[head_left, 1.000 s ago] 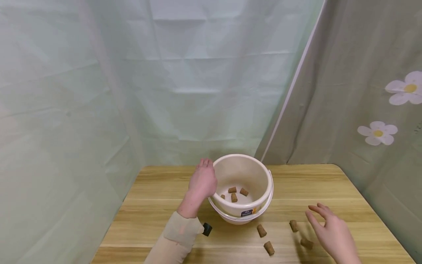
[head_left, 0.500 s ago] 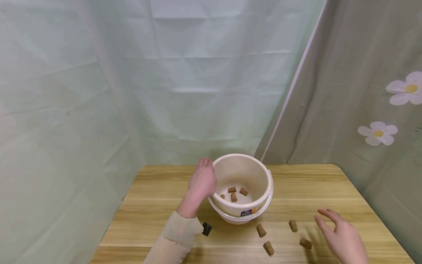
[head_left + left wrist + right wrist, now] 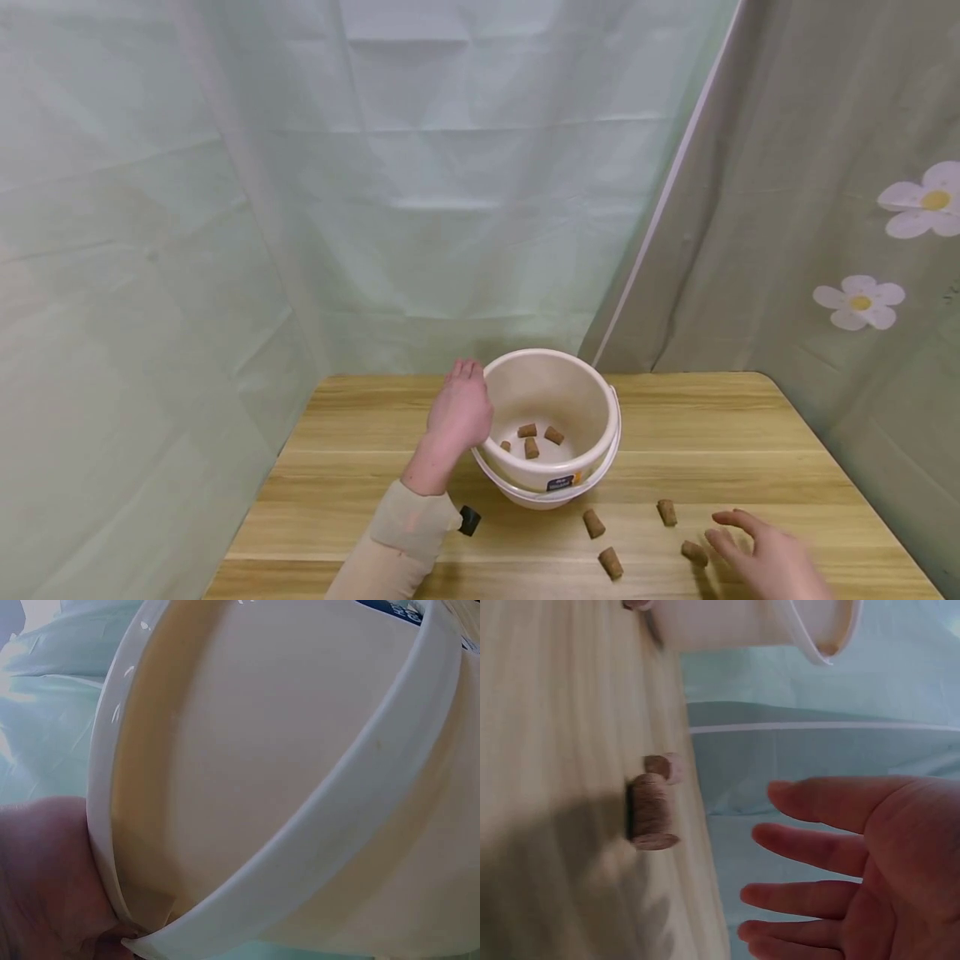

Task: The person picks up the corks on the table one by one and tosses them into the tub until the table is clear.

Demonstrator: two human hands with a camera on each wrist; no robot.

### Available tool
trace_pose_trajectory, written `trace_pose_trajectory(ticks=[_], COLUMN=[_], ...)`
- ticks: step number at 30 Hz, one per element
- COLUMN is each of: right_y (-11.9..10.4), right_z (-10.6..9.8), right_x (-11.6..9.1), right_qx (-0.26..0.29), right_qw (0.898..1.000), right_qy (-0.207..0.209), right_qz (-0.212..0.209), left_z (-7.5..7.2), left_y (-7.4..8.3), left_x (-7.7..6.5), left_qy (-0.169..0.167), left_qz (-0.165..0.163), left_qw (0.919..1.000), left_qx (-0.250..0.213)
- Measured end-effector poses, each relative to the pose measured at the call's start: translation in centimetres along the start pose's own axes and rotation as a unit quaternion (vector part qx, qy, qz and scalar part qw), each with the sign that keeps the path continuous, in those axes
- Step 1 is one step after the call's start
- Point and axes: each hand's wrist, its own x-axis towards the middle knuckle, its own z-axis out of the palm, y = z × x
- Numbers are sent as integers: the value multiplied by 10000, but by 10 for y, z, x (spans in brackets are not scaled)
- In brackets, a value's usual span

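A cream-white bucket stands upright at the middle of the table, several corks lying on its floor. My left hand grips the bucket's left rim; its fingertips are hidden in the head view. To the right, my right hand hovers above the table, fingers apart and slightly bent, holding nothing. Closest to it lies one cork, with a second cork just beyond. The right wrist view shows the palm and fingers apart from the nearest cork.
Two more corks, one cork behind the other cork, lie in front of the bucket. The bucket's white carrying handle hangs down at its front. Pale curtains close off the table's back and sides.
My right hand first drifted right, away from the nearest cork, then came lower and back left towards it. The left hand and bucket stay put.
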Motion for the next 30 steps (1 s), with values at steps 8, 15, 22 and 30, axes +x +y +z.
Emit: trace_pose_trajectory(ticks=[8, 15, 22, 30], right_y=[4, 8, 11, 9], right_z=[20, 30, 33, 37], right_x=[2, 2, 4, 2], right_qx=[-270, -127, -157, 41], right_qw=[9985, 9990, 9990, 9988], right_qy=[-464, -425, -419, -394], right_qz=[87, -24, 75, 278], left_z=[1, -1, -1, 1], left_y=[0, 1, 2, 2], left_x=[0, -2, -2, -2], left_qy=[17, 16, 18, -14], left_qz=[7, 36, 29, 24], left_qw=[10000, 10000, 10000, 9999], left_qx=[20, -34, 11, 101])
